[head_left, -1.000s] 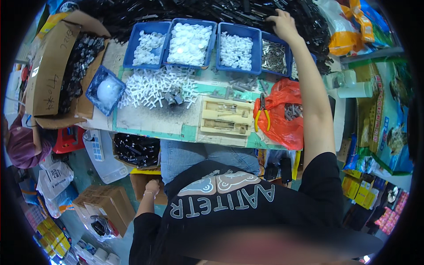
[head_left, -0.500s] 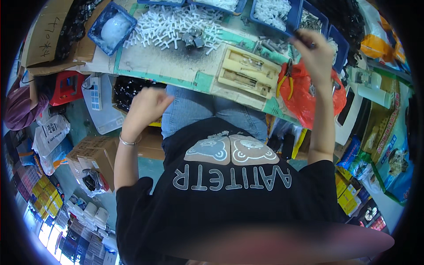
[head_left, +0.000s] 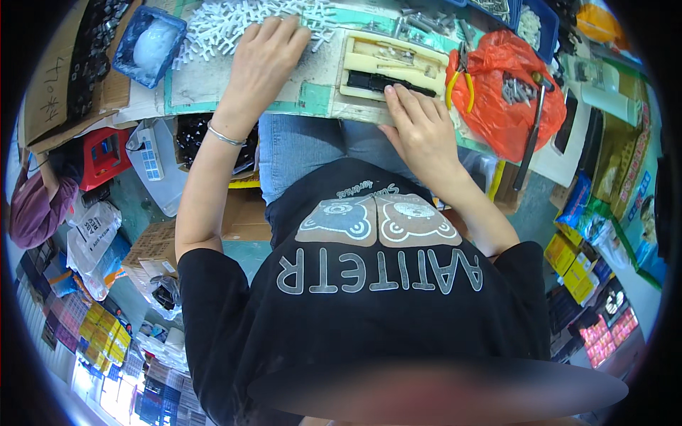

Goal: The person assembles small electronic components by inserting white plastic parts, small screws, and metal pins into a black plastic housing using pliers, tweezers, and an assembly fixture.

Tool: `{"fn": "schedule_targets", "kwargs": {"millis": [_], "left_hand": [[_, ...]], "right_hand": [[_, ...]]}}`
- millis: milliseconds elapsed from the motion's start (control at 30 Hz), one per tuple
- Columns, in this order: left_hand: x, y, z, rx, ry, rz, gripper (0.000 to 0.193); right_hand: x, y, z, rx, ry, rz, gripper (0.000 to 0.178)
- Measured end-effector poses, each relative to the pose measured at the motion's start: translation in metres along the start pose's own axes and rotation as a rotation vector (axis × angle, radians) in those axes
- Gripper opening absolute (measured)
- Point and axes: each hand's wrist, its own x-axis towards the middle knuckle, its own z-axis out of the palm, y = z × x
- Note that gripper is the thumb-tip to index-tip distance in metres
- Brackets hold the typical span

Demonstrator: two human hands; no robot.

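My right hand lies at the near edge of a cream block fixture, its fingers stretched out. Its fingertips touch a long black plastic part that sits in the fixture's near groove. The far groove holds small pieces too fine to name. Over a heap of white cross-shaped plastic pieces reaches my left hand, back upward. Its fingers are slightly apart and bent down, tips hidden, and nothing shows in them.
Yellow-handled pliers and a red plastic bag with metal pieces lie right of the fixture. A dark-handled tool rests across the bag. A blue tray stands far left, beside a cardboard box. Another person's purple sleeve shows at left.
My right hand has come from the trays at far right to the fixture, where the black part now sits in the near groove. My left hand has moved forward over the white pieces.
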Motion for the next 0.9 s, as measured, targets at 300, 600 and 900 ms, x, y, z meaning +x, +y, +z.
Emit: {"fn": "schedule_targets", "kwargs": {"millis": [300,600,900], "left_hand": [[-0.003,0.032,-0.009,-0.706,0.295,-0.353,0.022],[-0.001,0.116,0.017,-0.835,0.417,-0.657,0.023],[0.007,0.098,0.011,-0.758,0.177,-0.703,0.023]], "right_hand": [[0.01,0.02,-0.006,0.263,0.061,0.117,0.015],[0.012,0.017,0.0,0.192,0.106,0.089,0.009],[0.01,0.019,-0.002,0.208,0.08,0.102,0.011]]}}
